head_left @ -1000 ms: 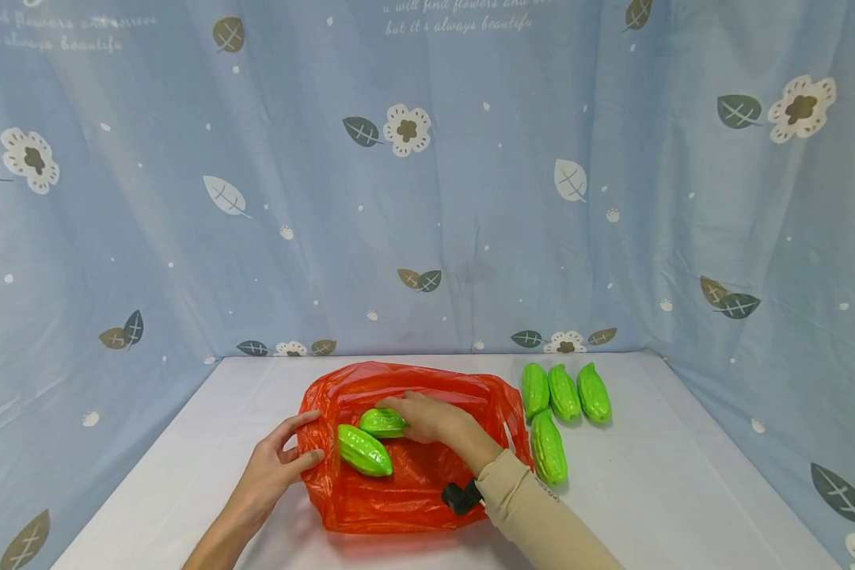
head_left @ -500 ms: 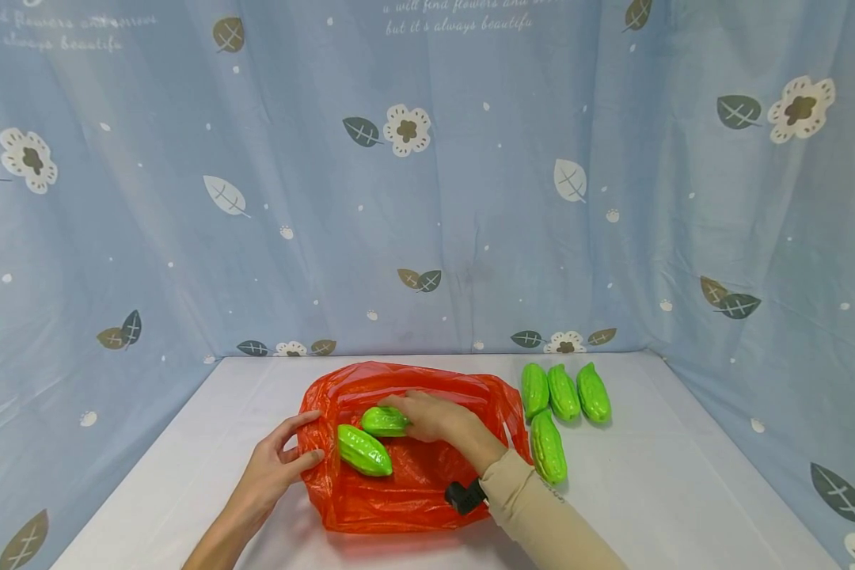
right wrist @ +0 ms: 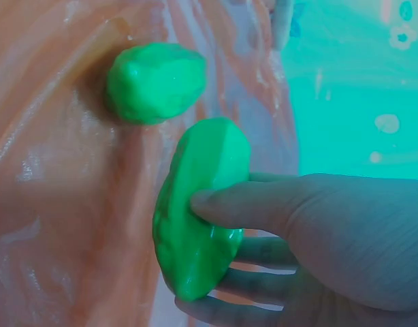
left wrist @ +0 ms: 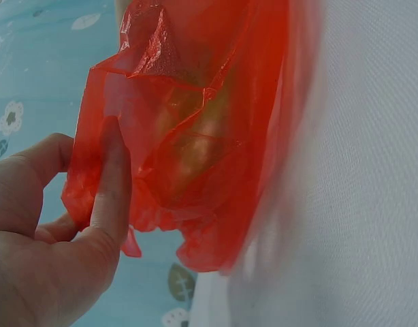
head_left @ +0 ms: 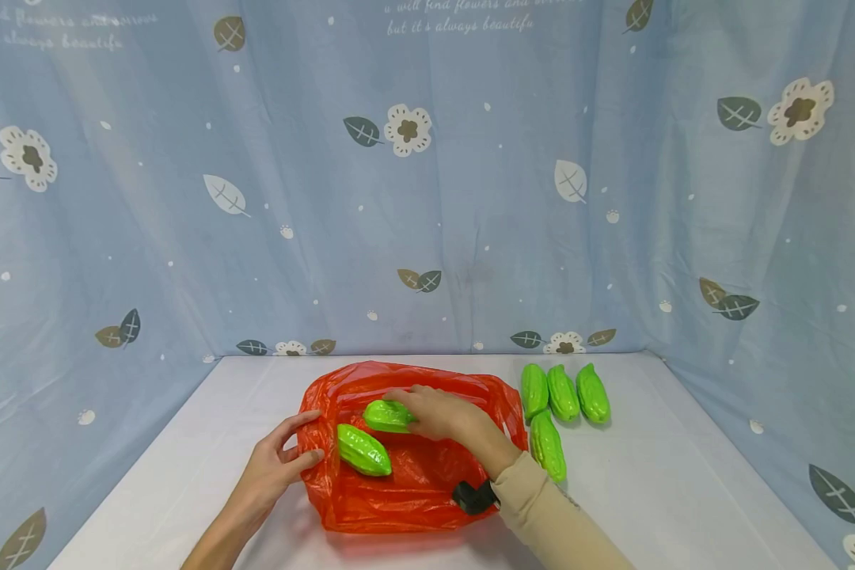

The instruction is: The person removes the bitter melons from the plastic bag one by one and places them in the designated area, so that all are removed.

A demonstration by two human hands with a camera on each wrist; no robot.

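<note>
A red plastic bag [head_left: 392, 514] lies spread with its mouth wide in the middle of the table. My left hand [head_left: 274, 467] holds the bag's left rim between thumb and fingers; in the left wrist view the fingers [left wrist: 114, 184] lie on both sides of the thin film. Inside the bag, my right hand [head_left: 445, 413] grips a glossy green bitter melon [head_left: 387, 416]. The right wrist view shows the thumb laid across this bitter melon [right wrist: 202, 157] and the other fingers behind it. Another bitter melon [head_left: 363, 451] rests in the bag, close to the left rim.
Several more bitter melons [head_left: 561, 393] lie on the white table [head_left: 670, 475], just right of the bag. One of them [head_left: 547, 447] sits nearer the front, beside my right forearm. A blue patterned curtain [head_left: 427, 198] encloses the back and sides.
My right hand has shifted slightly right and away from me, carrying the bitter melon with it. The left hand keeps its place on the bag's rim.
</note>
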